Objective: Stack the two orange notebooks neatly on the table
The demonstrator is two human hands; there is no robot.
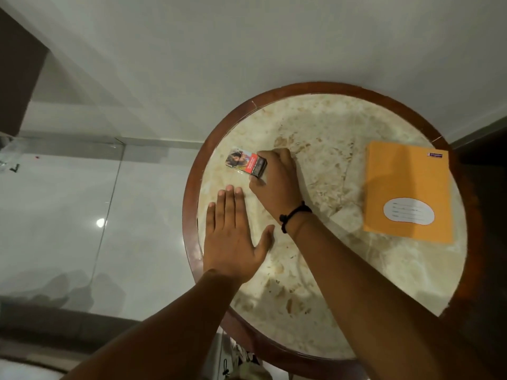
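An orange notebook (406, 185) with a white oval label lies flat on the right side of the round marble table (323, 259); I cannot tell whether a second one lies under it. My right hand (274, 179) reaches across to the table's left part and is closed on a small cigarette pack (247, 163) that rests on the marble. A black cord bracelet is on that wrist. My left hand (233, 237) lies flat on the table near its left rim, fingers straight, holding nothing. Both hands are well left of the notebook.
The table has a dark wooden rim (192, 204) and stands close to a white wall. Glossy pale floor tiles (68, 215) spread to the left. A bag or cloth (241, 363) lies on the floor below the table's near edge.
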